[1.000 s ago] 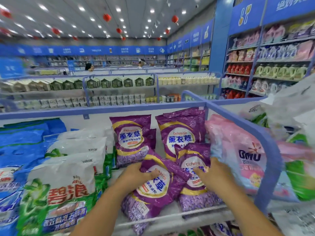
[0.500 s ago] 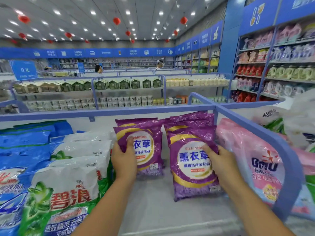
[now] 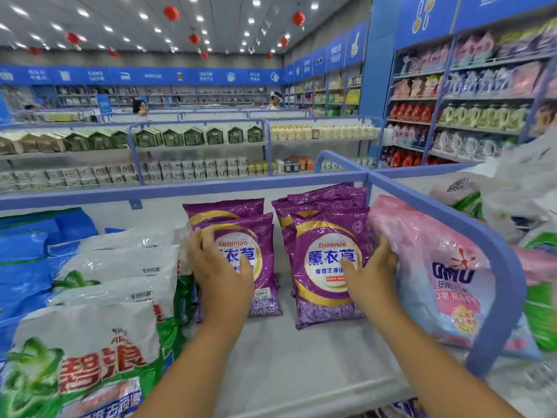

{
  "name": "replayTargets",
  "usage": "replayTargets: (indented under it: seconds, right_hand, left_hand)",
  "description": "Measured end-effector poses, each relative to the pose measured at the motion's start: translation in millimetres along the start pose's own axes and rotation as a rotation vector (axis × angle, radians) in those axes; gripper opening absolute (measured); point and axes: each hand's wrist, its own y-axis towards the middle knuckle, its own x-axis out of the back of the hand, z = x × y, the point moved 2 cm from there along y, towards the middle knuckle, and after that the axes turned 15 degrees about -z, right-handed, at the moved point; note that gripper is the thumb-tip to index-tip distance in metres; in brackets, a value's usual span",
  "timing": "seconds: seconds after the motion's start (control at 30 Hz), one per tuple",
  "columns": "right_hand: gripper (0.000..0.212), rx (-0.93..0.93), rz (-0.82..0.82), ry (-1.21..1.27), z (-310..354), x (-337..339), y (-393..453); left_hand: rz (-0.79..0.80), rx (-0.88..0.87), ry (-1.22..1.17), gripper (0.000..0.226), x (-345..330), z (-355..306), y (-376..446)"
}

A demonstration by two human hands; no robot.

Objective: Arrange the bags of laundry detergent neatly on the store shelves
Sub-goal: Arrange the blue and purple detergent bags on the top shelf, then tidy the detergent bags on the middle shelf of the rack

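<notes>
purple bags: two upright stacks of lavender detergent bags on the shelf deck, leaning on the back panel. left stack [image 3: 241, 254], right stack [image 3: 325, 260], narrow gap between them.
your left hand [image 3: 221, 273]: fingers curled over the front left bag's left edge, thumb across its face. You're gripping it.
your right hand [image 3: 372, 276]: fingers hooked behind the front right bag's right edge, thumb on the label. Gripping too, wedged against the pink OMO bag [image 3: 437, 276].
stage: looks like final squaring of both stacks, nearly done.
risk 1: front bags stand almost on end. Let go abruptly and they probably slump forward onto the bare shelf [image 3: 286, 357].
risk 2: pulling your right hand out may drag the pink bag, which touches the right stack, so it topples inward.
risk 3: white-and-green bags [image 3: 117, 285] crowd the left stack. Push left and you'll likely skew them.
divider rail [image 3: 446, 224]: blue, right of the pink bag. Mind your forearm.
</notes>
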Motion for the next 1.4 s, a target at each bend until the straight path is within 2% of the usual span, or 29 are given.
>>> replayTargets:
  seconds: [0.03, 0.07, 0.1, 0.17, 0.2, 0.23, 0.33, 0.47, 0.63, 0.8, 0.87, 0.97, 1.1, 1.23, 1.37, 1.4]
  right_hand:
    - [0.084, 0.184, 0.001, -0.080, 0, 4, -9]
    - [0.085, 0.351, 0.038, -0.153, -4, 5, -16]
    - [0.088, 0.472, 0.117, -0.256, -7, 5, -21]
    - [0.108, 0.538, 0.312, -0.472, -18, -3, -24]
    - [0.116, 0.524, 0.372, -0.533, -24, -9, -23]
    - [0.121, 0.509, 0.405, -0.553, -27, -14, -21]
    - [0.124, 0.493, 0.442, -0.537, -28, -29, -12]
    - [0.122, 0.498, 0.489, -0.508, -24, -40, 0]
    - [0.116, 0.505, 0.472, -0.502, -30, -34, -9]
    - [0.094, 0.482, 0.574, -0.547, -36, -14, -23]
    - [0.091, 0.465, 0.629, -0.555, -34, -6, -28]
    - [0.088, 0.461, 0.665, -0.554, -34, 6, -40]
    - [0.083, 0.496, 0.696, -0.567, -42, 17, -50]
    - [0.080, 0.505, 0.736, -0.517, -47, 38, -63]
    - [0.076, 0.561, 0.738, -0.457, -43, 79, -89]
    - [0.076, 0.569, 0.738, -0.445, -42, 91, -95]
  left_hand:
    - [0.032, -0.156, 0.056, 0.053, 2, -8, 0]
    - [0.141, -0.284, 0.148, 0.034, 3, -13, 2]
    - [0.334, -0.339, 0.267, 0.023, 2, -12, 1]
    - [0.774, -0.259, 0.524, 0.037, 0, -2, -5]
    - [0.892, -0.227, 0.616, 0.041, -2, 5, -9]
    - [0.909, -0.233, 0.645, 0.041, -5, 11, -12]
    - [0.829, -0.219, 0.612, 0.036, -9, 18, -18]
    - [0.687, -0.086, 0.398, 0.033, -12, 25, -25]
    - [0.651, -0.048, 0.294, 0.031, -7, 31, -30]
    - [0.833, 0.004, 0.248, 0.023, 4, 31, -39]
    - [0.864, -0.074, 0.330, 0.042, 15, 22, -46]
    - [0.782, -0.277, 0.511, 0.061, 38, 2, -63]
    - [0.872, -0.289, 0.653, 0.070, 59, -6, -81]
    - [0.837, -0.320, 0.683, 0.077, 87, -22, -98]
    - [0.801, -0.311, 0.659, 0.095, 116, -45, -120]
    - [0.790, -0.314, 0.649, 0.092, 123, -51, -125]
